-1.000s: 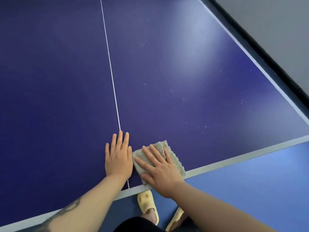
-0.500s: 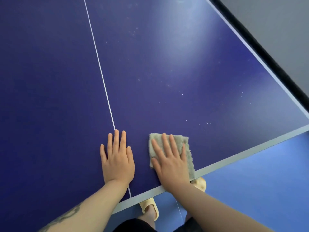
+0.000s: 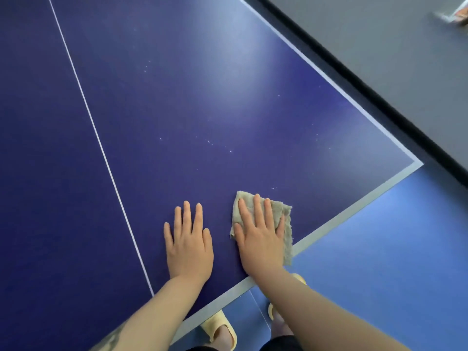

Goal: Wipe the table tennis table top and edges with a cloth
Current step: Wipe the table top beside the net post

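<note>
The dark blue table tennis table (image 3: 192, 102) fills most of the view, with a white centre line and a pale band along its near and right edges. A grey-beige folded cloth (image 3: 285, 214) lies near the near edge. My right hand (image 3: 260, 236) presses flat on it with straight fingers. My left hand (image 3: 188, 241) rests flat on the bare top just left of the cloth, right of the centre line. Small white specks dot the surface beyond the cloth.
The table's near right corner (image 3: 415, 164) shows at the right. Beyond it are a lighter blue floor (image 3: 379, 262), a black skirting strip and a grey wall (image 3: 379, 46). My feet in yellow slippers (image 3: 220, 328) stand under the near edge.
My right hand has slid the cloth to the right along the near edge. My left hand has moved right too, off the centre line. The table's right corner has come into view.
</note>
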Tool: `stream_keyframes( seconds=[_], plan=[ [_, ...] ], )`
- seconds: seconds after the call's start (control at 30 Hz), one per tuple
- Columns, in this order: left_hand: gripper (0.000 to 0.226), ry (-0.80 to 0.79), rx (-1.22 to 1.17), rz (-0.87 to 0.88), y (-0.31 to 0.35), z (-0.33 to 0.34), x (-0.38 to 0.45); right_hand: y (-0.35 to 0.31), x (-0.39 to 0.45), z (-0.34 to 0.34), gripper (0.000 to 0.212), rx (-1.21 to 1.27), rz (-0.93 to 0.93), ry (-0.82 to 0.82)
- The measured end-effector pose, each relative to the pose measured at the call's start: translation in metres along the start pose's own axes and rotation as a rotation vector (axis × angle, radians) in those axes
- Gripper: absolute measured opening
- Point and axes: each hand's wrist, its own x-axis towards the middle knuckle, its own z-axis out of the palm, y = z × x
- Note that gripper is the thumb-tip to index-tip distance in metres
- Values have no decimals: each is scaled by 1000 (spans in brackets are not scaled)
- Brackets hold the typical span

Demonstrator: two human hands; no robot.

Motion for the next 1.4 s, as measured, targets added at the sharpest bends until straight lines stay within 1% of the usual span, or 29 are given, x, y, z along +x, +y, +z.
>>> stream_keyframes(
  seconds=[0.1, 0.13, 0.17, 0.2, 0.27, 0.33, 0.37, 0.4, 0.43, 0.47, 0.57, 0.63, 0.7, 0.73, 0.77, 0.83, 0.87, 0.9, 0.93, 0.97, 1.03, 1.13, 1.17, 1.2, 1.23, 1.27, 1.33, 1.37, 1.4],
  plan=[
    [59, 22, 12, -28, 16, 5, 2, -7, 16, 2, 54, -22, -158, 13],
    [60, 23, 21, -26, 17, 7, 3, -3, 27, -1, 54, -28, -201, -12],
    [60, 33, 29, -25, 18, 8, 3, 6, 38, -5, 55, -33, -216, -17],
    [59, 41, 37, -29, 19, 8, 3, 18, 49, -8, 55, -33, -188, -11],
    [55, 50, 56, -20, 23, 10, 4, 52, 64, -17, 55, 15, 21, -2],
    [55, 35, 69, 52, 32, 12, 6, 90, 60, -27, 57, 87, 297, 17],
    [57, 23, 68, 97, 39, 13, 8, 105, 51, -29, 57, 127, 406, 21],
    [59, 14, 65, 128, 47, 14, 9, 112, 39, -29, 58, 153, 470, 24],
    [60, 6, 59, 142, 58, 15, 11, 111, 26, -24, 57, 152, 483, 44],
    [60, -2, 53, 144, 68, 15, 12, 103, 12, -18, 57, 130, 440, 81],
    [60, -11, 53, 136, 86, 16, 12, 65, -16, -1, 58, 59, 152, 123],
    [61, 2, 61, 133, 86, 17, 12, 59, -5, 2, 56, 28, 23, 105],
    [61, 26, 73, 131, 84, 18, 13, 73, 20, -8, 56, -10, -62, 61],
    [61, 33, 75, 125, 85, 19, 13, 87, 33, -15, 58, -30, -76, 46],
    [61, 38, 71, 120, 86, 19, 13, 104, 43, -21, 60, -33, -42, 10],
    [61, 41, 71, 110, 87, 21, 11, 141, 47, -29, 58, 32, 132, -2],
    [60, 39, 67, 104, 86, 21, 10, 158, 41, -29, 58, 92, 216, 54],
    [60, 43, 49, 90, 88, 21, 10, 169, 30, -28, 58, 138, 261, 119],
    [58, 56, 20, 62, 91, 23, 10, 171, 19, -24, 59, 153, 263, 175],
    [56, 67, -17, 22, 99, 25, 11, 167, 7, -18, 58, 152, 224, 205],
    [59, 57, -92, -77, 125, 30, 14, 148, -6, -7, 54, 133, 88, 205],
    [58, 19, -201, -282, 170, 32, 19, 137, 15, -13, 54, 68, -148, 75],
    [57, 27, -210, -340, 180, 34, 22, 143, 30, -20, 55, 42, -220, 53],
    [56, 40, -202, -381, 185, 35, 26, 153, 45, -28, 57, 32, -251, 27],
    [55, 57, -188, -407, 189, 38, 27, 168, 60, -36, 60, 46, -221, -13],
    [55, 77, -172, -418, 191, 40, 28, 186, 71, -42, 63, 63, -137, -32],
    [53, 107, -134, -417, 193, 44, 28, 217, 76, -49, 67, 75, 72, -13],
    [55, 114, -119, -417, 194, 45, 28, 224, 70, -50, 67, 76, 120, -2],
    [58, 119, -107, -417, 194, 46, 29, 225, 60, -48, 67, 73, 128, 12]
  ],
)
